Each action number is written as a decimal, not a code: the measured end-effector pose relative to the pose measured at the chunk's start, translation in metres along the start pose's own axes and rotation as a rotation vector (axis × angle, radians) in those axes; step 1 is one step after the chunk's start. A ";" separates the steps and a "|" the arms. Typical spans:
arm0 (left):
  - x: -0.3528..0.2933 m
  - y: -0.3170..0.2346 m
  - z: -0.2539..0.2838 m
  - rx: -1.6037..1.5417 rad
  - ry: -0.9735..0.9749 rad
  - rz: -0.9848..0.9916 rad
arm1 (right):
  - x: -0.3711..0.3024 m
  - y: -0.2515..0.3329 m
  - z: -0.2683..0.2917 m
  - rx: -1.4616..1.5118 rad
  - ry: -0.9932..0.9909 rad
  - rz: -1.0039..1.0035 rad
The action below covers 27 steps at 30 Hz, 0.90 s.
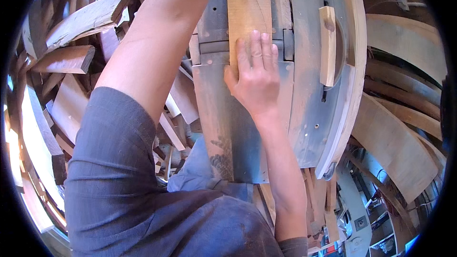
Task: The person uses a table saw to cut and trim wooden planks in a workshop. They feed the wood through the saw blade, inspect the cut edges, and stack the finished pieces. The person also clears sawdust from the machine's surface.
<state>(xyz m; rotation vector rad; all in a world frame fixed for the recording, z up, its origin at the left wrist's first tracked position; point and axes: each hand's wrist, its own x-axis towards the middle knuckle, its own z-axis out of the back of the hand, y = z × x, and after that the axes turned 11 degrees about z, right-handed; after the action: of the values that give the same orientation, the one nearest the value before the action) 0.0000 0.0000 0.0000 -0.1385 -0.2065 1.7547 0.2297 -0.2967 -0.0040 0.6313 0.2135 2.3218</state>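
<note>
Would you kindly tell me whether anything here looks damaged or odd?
Yes: on the board, ahead of the right hand, a dark, wavering line runs roughly lengthwise; it looks like a crack, though it may be grain.

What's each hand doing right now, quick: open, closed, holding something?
Left hand: out of view past the top edge; cannot tell.
Right hand: open, laid palm-down on the wooden board.
</note>
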 end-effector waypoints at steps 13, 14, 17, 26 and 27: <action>-0.145 0.069 0.069 -0.358 -0.238 -0.004 | 0.041 -0.018 -0.012 -0.047 -0.018 0.026; -0.165 0.078 0.080 -0.310 -0.321 -0.080 | 0.042 -0.018 -0.015 -0.053 -0.012 0.032; -0.275 0.033 0.114 -0.803 -0.335 0.343 | 0.050 -0.024 -0.021 -0.076 -0.011 0.039; -0.566 -0.036 0.099 -1.037 0.322 0.616 | 0.079 -0.034 -0.029 -0.155 0.005 0.096; -0.577 -0.043 0.101 -1.089 0.409 0.609 | 0.082 -0.037 -0.028 -0.172 0.003 0.098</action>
<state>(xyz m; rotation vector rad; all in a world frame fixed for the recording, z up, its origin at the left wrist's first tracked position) 0.1313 -0.5644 0.0956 -1.4528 -0.8685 1.9651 0.1867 -0.2128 -0.0087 0.5632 -0.0168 2.4035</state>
